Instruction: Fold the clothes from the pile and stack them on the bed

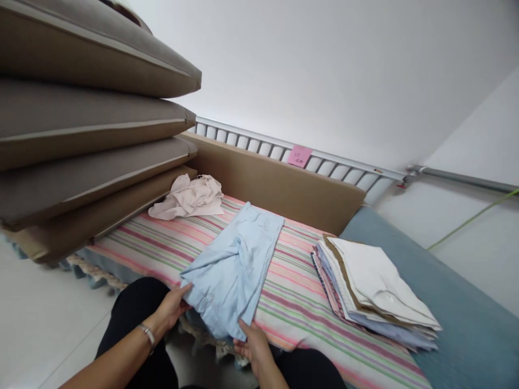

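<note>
A light blue shirt (235, 259), partly folded and wrinkled in the middle, lies across the striped cloth (300, 281). Its near end hangs a little over the front edge. My left hand (175, 303) pinches the near left corner, thumb on top and fingers underneath. At the near right corner, my right hand (252, 341) grips the fabric in the same way. To the right rests a stack of folded clothes (373, 286) with a white garment on top. A crumpled pale garment (190, 195) sits at the back left.
Several large grey-brown cushions (93, 119) are piled at the left. Behind, a brown padded board (275, 181) leans along a white slatted rail (243, 141) bearing a pink note (300, 155). A blue-grey surface (458, 302) extends at the right, below a metal pipe (466, 178).
</note>
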Demonstrator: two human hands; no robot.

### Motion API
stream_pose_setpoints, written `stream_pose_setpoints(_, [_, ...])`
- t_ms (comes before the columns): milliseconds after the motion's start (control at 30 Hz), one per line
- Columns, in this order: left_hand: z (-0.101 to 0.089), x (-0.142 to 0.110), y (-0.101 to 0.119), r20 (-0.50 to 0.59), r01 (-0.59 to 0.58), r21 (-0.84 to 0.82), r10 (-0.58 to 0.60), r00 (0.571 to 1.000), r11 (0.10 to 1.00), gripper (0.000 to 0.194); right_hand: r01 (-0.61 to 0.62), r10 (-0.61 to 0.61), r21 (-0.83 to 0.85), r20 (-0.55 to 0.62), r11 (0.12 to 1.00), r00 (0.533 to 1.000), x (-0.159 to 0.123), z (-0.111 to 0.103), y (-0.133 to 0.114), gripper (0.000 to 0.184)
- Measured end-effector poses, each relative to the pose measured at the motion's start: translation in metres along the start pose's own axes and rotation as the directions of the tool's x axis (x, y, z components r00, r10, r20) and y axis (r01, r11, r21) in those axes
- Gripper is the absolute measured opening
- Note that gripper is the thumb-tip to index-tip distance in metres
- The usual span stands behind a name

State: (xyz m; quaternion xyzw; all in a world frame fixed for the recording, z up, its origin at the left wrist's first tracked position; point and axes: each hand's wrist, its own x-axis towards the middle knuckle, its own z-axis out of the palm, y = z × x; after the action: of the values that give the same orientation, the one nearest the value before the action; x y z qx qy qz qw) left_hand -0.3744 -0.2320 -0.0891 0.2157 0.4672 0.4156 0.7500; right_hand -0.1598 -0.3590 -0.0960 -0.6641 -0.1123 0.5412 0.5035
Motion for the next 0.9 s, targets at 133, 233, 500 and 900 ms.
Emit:
stream_pose_setpoints(133, [0.007, -0.004, -0.005, 0.066, 0.003, 0.037, -0.005, 0.998, 0.999, 0.029, 0.010, -0.010, -0.023, 0.005, 1.000, 1.000, -0.001, -0.004, -0.001, 0.040])
stream_pose_setpoints(233, [0.009, -0.009, -0.006, 0.050, -0.025, 0.064, 0.021, 0.999, 0.998, 0.027, 0.007, -0.008, -0.033, -0.023, 0.999, 1.000, -0.003, -0.007, -0.002, 0.041])
stream_pose_setpoints(500, [0.018, -0.024, 0.023, 0.027, -0.150, 0.158, 0.147, 0.989, 0.976, 0.013, 0.015, -0.010, -0.089, 0.055, 0.996, 0.998, -0.013, 0.000, -0.009, 0.034])
stream_pose_setpoints(900, [0.000, -0.024, 0.089, 0.048, -0.243, 0.221, 0.238, 0.970, 0.944, 0.025, -0.051, 0.090, -0.151, 0.271, 0.987, 0.958, -0.044, 0.060, -0.013, 0.030])
